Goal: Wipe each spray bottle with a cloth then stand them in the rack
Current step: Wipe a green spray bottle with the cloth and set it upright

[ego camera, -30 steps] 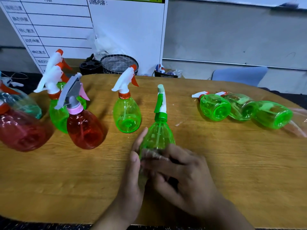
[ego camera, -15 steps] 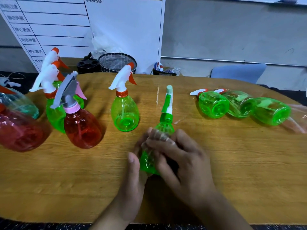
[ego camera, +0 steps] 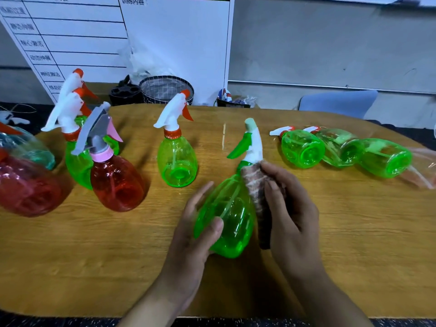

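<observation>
A green spray bottle (ego camera: pixel 226 213) with a green trigger and white head is tilted above the table, its nozzle pointing away from me. My left hand (ego camera: pixel 195 234) grips its lower body from the left, thumb across the front. My right hand (ego camera: pixel 290 208) presses a dark brownish cloth (ego camera: pixel 257 197) against the bottle's right side and neck. Upright on the table stand a green bottle (ego camera: pixel 177 159), a red bottle (ego camera: pixel 115 180) and another green one (ego camera: pixel 77 161). No rack is recognisable.
Three green bottles (ego camera: pixel 302 147) (ego camera: pixel 339 147) (ego camera: pixel 387 159) lie on their sides at the right of the wooden table (ego camera: pixel 94 256), by clear plastic wrap. Red and teal bottles (ego camera: pixel 23 182) lie at the left edge. A mesh basket (ego camera: pixel 165 88) and a blue chair (ego camera: pixel 337 102) are behind.
The bottle has been lifted and turned so its body faces me. My right hand with the cloth slid from the base up to the neck and right side.
</observation>
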{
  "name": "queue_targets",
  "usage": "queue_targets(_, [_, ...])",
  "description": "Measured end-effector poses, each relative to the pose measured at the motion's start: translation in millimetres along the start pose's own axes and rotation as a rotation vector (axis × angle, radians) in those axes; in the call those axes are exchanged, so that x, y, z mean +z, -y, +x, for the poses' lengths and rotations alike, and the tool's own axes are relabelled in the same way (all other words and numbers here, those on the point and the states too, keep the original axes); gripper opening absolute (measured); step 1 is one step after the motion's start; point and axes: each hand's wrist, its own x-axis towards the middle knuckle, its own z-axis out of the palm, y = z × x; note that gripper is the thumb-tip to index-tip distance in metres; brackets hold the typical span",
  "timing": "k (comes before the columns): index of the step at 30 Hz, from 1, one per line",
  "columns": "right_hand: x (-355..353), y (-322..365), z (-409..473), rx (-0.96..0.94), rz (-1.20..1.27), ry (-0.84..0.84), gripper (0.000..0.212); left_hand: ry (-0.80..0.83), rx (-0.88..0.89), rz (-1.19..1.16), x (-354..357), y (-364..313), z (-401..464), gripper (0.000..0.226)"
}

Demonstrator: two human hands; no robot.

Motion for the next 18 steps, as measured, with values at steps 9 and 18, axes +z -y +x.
queue_targets(9, [-2.0,7.3,-17.3,-0.259,-0.480,0.189,0.035,-0.023,0.011,0.043,-4.6,10.6,4.1,0.067])
queue_targets(18, [-4.0,11.9,-26.1,-0.521,-0.406,0.346,0.026,-0.018,-0.006,-0.101,-5.7,8.4,3.3,0.049])
